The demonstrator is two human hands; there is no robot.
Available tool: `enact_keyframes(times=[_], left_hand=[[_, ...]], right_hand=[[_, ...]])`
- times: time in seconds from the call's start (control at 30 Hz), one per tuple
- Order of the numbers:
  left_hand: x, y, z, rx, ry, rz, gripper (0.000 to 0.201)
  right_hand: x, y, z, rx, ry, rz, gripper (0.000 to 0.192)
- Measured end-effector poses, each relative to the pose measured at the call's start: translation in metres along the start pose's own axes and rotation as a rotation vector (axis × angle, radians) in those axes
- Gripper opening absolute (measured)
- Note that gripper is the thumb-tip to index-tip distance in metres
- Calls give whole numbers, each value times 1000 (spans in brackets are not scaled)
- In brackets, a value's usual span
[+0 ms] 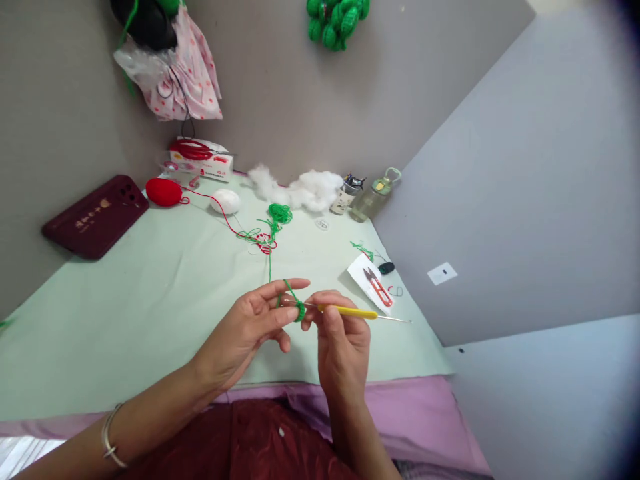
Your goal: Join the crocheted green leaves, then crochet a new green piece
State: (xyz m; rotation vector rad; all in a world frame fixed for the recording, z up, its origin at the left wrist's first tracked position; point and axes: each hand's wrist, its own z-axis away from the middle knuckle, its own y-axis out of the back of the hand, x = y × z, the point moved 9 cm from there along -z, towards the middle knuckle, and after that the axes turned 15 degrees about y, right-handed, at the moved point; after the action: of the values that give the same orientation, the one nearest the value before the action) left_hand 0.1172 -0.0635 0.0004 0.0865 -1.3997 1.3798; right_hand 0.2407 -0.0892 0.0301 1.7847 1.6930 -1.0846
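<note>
Above the near part of the table, my left hand (255, 320) pinches a small piece of green crochet (300, 311) between thumb and fingers. Green yarn (271, 267) runs up over my raised left index finger and back toward the tangle on the table. In my right hand (344, 333) is a crochet hook (355, 312) with a yellow handle, held like a pen. Its left metal end meets the green crochet; the other metal end points right. Whether a loop sits on the hook is too small to tell.
Red-handled thread snips (379, 288) lie on white paper at the right. Behind are a red yarn ball (164, 192), a white yarn ball (225, 201), green yarn (280, 213), white stuffing (315, 190), a pen cup (344, 199) and a bottle (373, 197). A dark red phone (97, 217) stands left.
</note>
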Motion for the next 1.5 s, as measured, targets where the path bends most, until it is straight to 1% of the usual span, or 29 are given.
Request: enact_keyframes(times=[0.1,0.23,0.3,0.37,0.43,0.53,0.6,0.7,0.77,0.87,0.97,1.07,1.17,1.23,1.37,1.5], left_hand=[[0,3,0,11,-6,0,33],[2,5,0,25,-12,5,33],[3,5,1,32,-16,9,40],[3,4,3,27,-10,4,51],[2,1,3,5,6,-2,60],[-1,-2,3,-40,49,4,66],[-3,-4,3,-86,90,23,64],[-7,-3,4,-135,145,83,55],[-8,0,5,-146,170,124,49],[-8,3,8,-150,183,144,46],[-5,6,8,-86,142,96,44],[3,11,8,21,21,-29,42],[7,13,7,64,-60,-133,44],[5,17,6,82,-64,-169,44],[2,28,7,123,-61,-206,39],[5,34,12,141,-67,-197,36]], right_hand=[[2,-1,2,0,-8,-5,18],[-1,-2,2,-15,3,-14,10],[-3,-2,2,-15,18,-12,7],[-2,-1,3,-3,23,-7,8],[-1,0,4,10,22,-8,10],[1,-1,6,24,15,-23,11],[0,-1,5,45,3,-41,12],[-2,-2,3,84,-20,-99,13],[-1,-1,1,105,-49,-144,13],[6,0,1,134,-127,-188,14],[10,-3,2,115,-147,-174,17],[3,-10,2,24,-50,-80,17],[-1,-11,5,-21,32,27,12],[3,-9,7,-5,25,46,12],[16,-4,9,65,-54,-19,16],[19,-10,8,85,-89,-109,16]])
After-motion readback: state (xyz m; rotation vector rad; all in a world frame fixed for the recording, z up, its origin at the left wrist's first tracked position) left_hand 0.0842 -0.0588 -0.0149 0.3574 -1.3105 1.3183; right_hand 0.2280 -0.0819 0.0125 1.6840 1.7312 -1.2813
